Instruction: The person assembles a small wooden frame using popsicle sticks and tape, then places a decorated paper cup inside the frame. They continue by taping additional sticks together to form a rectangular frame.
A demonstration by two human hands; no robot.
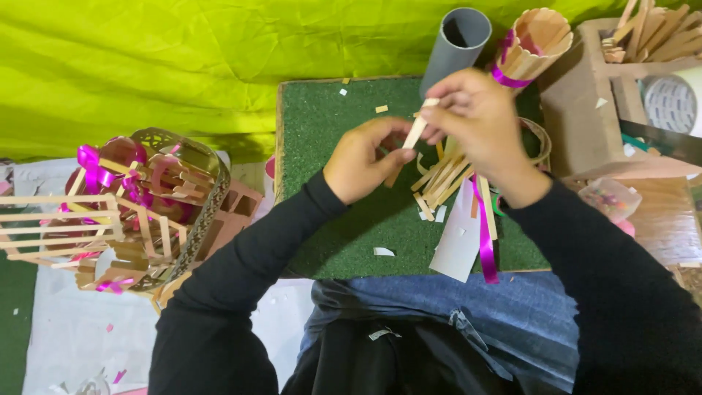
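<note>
Both: left hand (363, 162), right hand (479, 121) pinch wooden stick (415, 132); green mat (322, 139) left part seemingly free.

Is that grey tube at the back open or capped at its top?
Open: the grey tube shows a dark hollow mouth, no cap.

Two hands (365, 164) (479, 121), one grey tube (455, 45), one green mat (329, 146), one tape roll (669, 102).
</note>
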